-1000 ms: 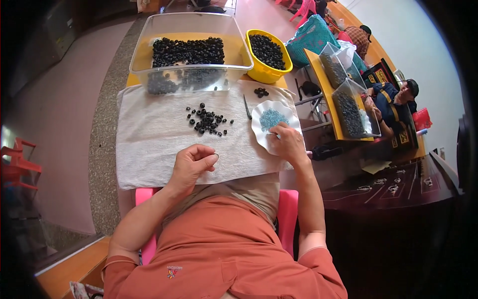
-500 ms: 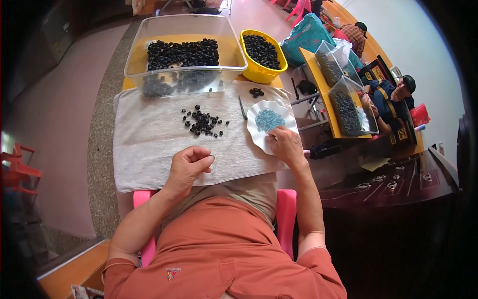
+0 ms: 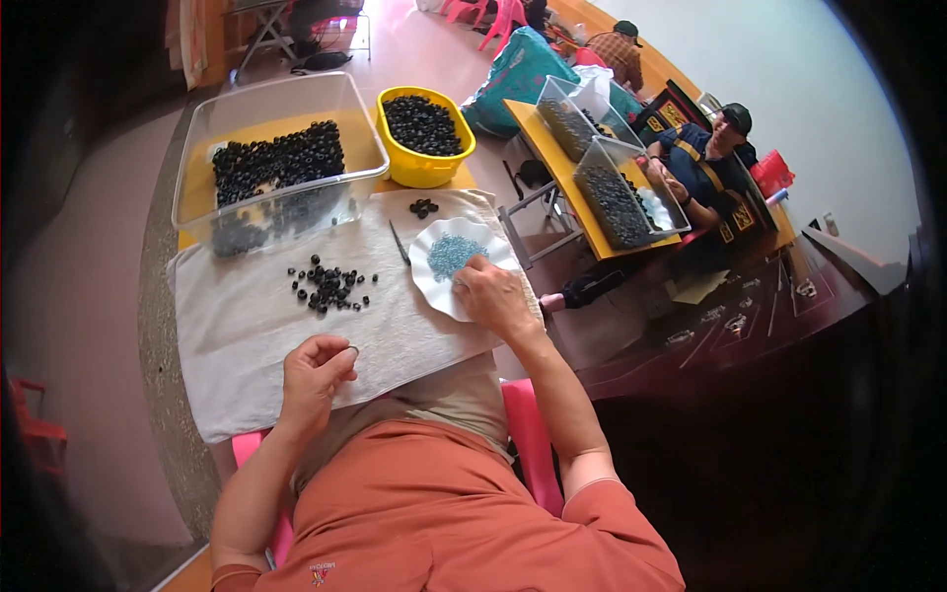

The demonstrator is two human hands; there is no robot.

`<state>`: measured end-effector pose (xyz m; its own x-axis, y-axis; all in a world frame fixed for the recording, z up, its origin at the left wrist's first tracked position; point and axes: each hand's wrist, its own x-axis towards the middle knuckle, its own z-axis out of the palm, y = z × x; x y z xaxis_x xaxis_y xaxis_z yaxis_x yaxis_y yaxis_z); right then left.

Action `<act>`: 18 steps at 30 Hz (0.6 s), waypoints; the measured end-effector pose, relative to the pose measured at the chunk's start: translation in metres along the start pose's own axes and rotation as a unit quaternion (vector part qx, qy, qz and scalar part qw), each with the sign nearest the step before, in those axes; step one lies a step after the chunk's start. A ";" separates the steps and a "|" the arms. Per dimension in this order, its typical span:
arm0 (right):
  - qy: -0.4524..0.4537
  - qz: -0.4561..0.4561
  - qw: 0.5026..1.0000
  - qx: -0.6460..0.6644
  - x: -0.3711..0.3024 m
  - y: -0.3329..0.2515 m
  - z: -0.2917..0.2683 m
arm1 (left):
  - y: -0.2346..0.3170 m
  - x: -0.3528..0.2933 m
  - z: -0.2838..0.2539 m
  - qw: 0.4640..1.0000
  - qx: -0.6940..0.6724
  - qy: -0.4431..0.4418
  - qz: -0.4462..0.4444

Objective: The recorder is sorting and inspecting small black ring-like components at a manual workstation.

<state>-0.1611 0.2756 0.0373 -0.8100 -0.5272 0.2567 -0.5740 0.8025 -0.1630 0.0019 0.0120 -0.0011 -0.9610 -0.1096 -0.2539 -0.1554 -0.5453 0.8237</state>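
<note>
My left hand (image 3: 318, 377) hovers above the near edge of a white cloth (image 3: 237, 370), thumb and fingertips pinched together. A tiny thin, curved bit shows at those fingertips, too small to name. My right hand (image 3: 496, 296) rests over the near right side of a white wavy-rimmed dish (image 3: 431, 290), its fingers closed and bent downward. Small light-blue beads (image 3: 453, 255) lie in the dish beside the fingertips; whether they hold one is hidden. Loose black beads (image 3: 330, 286) are scattered on the cloth beyond my left hand. Tweezers (image 3: 400, 243) lie left of the dish.
Behind the cloth stand a clear plastic bin (image 3: 373, 170) and a yellow tub (image 3: 419, 176), both with black beads. A small black bead cluster (image 3: 423, 208) sits above the dish. To the right, a person (image 3: 705, 163) sits at a yellow table (image 3: 552, 187) holding clear boxes.
The whole view has swung to the right, so the table appears farther left and lower. Both hands keep nearly the same pose, the right one still at the dish.
</note>
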 end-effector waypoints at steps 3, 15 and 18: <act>-0.024 0.003 1.000 -0.001 0.000 0.001 -0.002 | 0.002 -0.001 0.003 1.000 0.009 -0.001 0.001; -0.079 0.002 0.997 0.004 0.003 0.007 -0.003 | 0.000 0.001 0.004 1.000 0.005 0.002 0.014; -0.043 -0.028 0.998 0.041 0.002 0.009 -0.001 | 0.000 0.001 0.003 1.000 0.003 0.001 0.017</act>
<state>-0.1672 0.2823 0.0377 -0.7818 -0.5956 0.1846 -0.6236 0.7473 -0.2295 0.0000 0.0149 0.0001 -0.9652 -0.1292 -0.2273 -0.1247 -0.5368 0.8344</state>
